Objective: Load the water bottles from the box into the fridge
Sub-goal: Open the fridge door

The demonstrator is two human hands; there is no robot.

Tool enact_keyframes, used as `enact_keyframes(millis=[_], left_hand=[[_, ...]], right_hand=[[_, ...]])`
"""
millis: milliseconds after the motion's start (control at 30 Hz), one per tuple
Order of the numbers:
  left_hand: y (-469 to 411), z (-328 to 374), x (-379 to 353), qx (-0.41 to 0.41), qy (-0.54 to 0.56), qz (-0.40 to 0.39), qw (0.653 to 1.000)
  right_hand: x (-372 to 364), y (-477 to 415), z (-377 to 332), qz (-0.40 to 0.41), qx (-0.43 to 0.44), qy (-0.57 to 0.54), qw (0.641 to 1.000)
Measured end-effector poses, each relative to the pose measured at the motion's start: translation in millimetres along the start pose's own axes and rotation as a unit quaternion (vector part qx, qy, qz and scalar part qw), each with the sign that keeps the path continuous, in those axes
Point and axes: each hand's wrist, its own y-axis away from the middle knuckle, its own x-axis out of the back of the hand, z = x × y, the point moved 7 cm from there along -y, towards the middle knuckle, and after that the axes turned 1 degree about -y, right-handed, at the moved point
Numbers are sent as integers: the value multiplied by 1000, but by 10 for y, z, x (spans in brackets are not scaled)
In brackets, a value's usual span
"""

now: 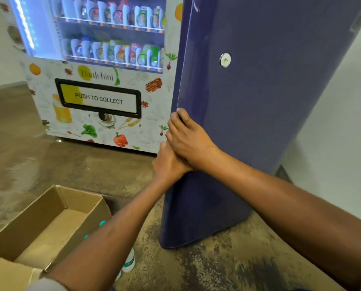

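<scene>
Head view: we see the blue fridge door [259,122] filling 1 o'clock, with a vending machine [95,80] at 11 o'clock
Right hand: our right hand [188,137] lies on the door's left edge, fingers curled round it
Left hand: our left hand [169,164] sits just beneath and touches the right; its fingers are covered, so we cannot tell their grip
Box: the open cardboard box [39,206] rests on the floor [217,265] at 7 o'clock, bare inside where we can see
Water bottles: teal-capped water bottles [129,262] stand just beside the box at 6 o'clock, partly behind our left forearm
Handling: we judge them smooth, fairly heavy if full, and yielding to a squeeze; best taken round the middle, or at the neck below the cap
</scene>
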Motion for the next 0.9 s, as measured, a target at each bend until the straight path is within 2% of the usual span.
enact_keyframes(millis=[200, 267, 333, 400, 467, 533, 633, 767, 800, 900], left_hand=[[391, 215, -15, -26, -16, -37, 999], [533, 283, 11, -61, -54, -52, 995], [660, 322, 49, -136, -78, -42, 987], [703, 369, 34, -211, 26, -66, 975], [673, 475, -72, -262, 166, -125, 942], [694, 675, -215, -305, 228, -171, 909], [864, 1091, -309, -362, 244, -172, 883], [1025, 1512, -392, -409, 199, -102, 885], [1074, 1606, -443, -403, 199, -110, 886], [1248, 1845, -684, -342, 256, -208, 880]], right_hand=[[278, 494, 145, 57, -18, -83, 995], [392, 719, 209, 64, -18, -121, 990], [526, 972, 277, 54, -28, -147, 987], [664, 1250, 357, 25, -38, -142, 989], [786, 1542, 433, 4, -51, -120, 991], [889, 1818, 496, -7, -73, -104, 992], [1016, 2207, 604, 4, -97, -76, 992], [1079, 2761, 735, -15, -86, -25, 996], [1090, 2896, 772, -23, -86, -15, 996], [1142, 3245, 909, -59, -106, -15, 993]])
